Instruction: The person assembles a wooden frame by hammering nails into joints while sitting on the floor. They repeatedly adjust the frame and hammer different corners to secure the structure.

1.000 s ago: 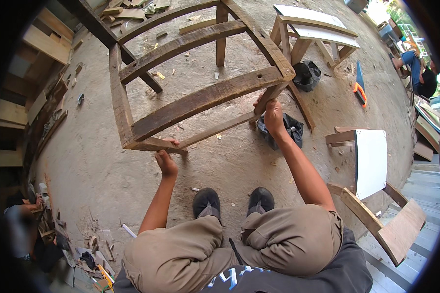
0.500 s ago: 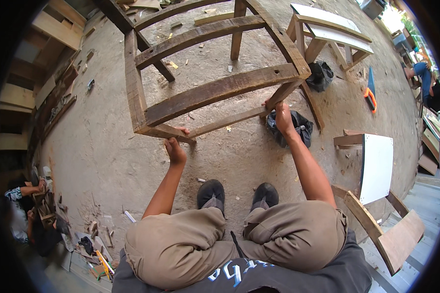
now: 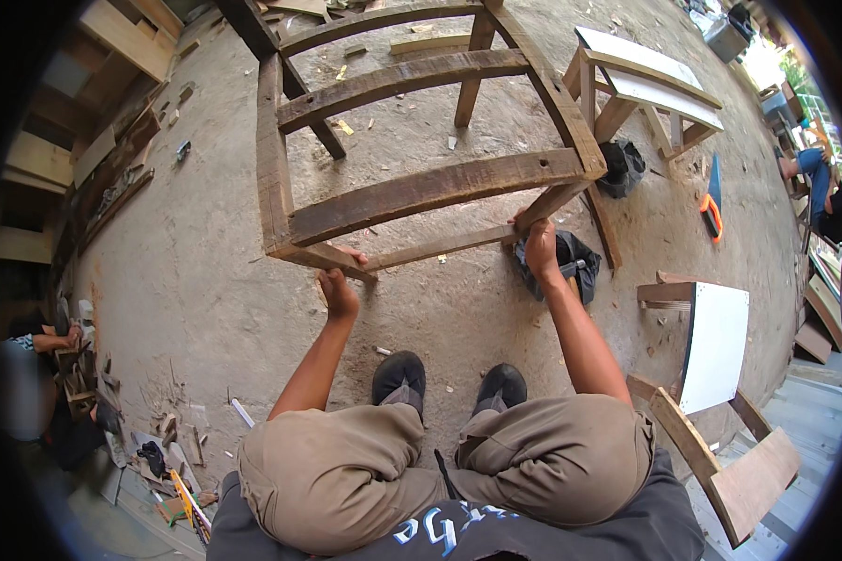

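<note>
A dark, weathered wooden frame (image 3: 430, 192), with several cross slats and legs, stands over the concrete floor in front of my feet. My left hand (image 3: 341, 292) is closed round its near left leg, close to where a thin lower rail (image 3: 440, 249) joins. On the other side my right hand (image 3: 540, 251) grips the near right leg, by that rail's right end. Some of the fingers on each hand are hidden behind the wood. A black plastic bag (image 3: 578, 266) sits on the floor just right of my right hand.
To the right are a white-topped wooden stool (image 3: 714, 346), a hand saw (image 3: 712, 210) with an orange handle, and a white-topped bench (image 3: 650, 79). Another black bag (image 3: 621, 168) lies by the bench. Wood scraps (image 3: 182, 439) and a person's arm (image 3: 58, 341) are at the left.
The view has shifted a little, so the frame and the floor items appear slightly lower and further right. Both hands keep their hold on the legs.
</note>
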Demonstrator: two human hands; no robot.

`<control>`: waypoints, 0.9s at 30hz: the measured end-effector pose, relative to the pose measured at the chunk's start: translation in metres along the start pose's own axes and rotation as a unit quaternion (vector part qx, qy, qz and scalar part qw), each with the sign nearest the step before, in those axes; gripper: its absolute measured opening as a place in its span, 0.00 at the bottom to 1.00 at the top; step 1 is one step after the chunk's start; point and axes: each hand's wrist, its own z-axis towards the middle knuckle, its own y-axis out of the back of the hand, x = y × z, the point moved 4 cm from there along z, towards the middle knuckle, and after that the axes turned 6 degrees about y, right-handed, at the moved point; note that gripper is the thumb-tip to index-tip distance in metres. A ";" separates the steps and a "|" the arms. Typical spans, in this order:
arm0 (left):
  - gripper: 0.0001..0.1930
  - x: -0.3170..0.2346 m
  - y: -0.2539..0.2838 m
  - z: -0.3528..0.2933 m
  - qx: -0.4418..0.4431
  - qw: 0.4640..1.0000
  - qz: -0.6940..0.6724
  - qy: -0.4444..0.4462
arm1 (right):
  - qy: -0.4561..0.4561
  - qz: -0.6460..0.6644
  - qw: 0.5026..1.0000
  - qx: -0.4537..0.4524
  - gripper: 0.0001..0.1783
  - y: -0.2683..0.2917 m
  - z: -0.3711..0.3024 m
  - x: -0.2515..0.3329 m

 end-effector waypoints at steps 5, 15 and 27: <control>0.41 0.000 0.001 0.002 -0.007 0.999 0.000 -0.043 | 0.009 0.011 1.000 0.000 0.46 -0.004 0.001 -0.001; 0.41 0.003 0.002 0.002 0.017 1.000 -0.006 -0.004 | -0.016 0.017 1.000 -0.008 0.48 -0.001 0.001 -0.003; 0.36 0.018 0.017 -0.009 0.026 0.995 0.056 0.072 | 0.008 -0.008 1.000 0.015 0.48 -0.004 0.016 0.015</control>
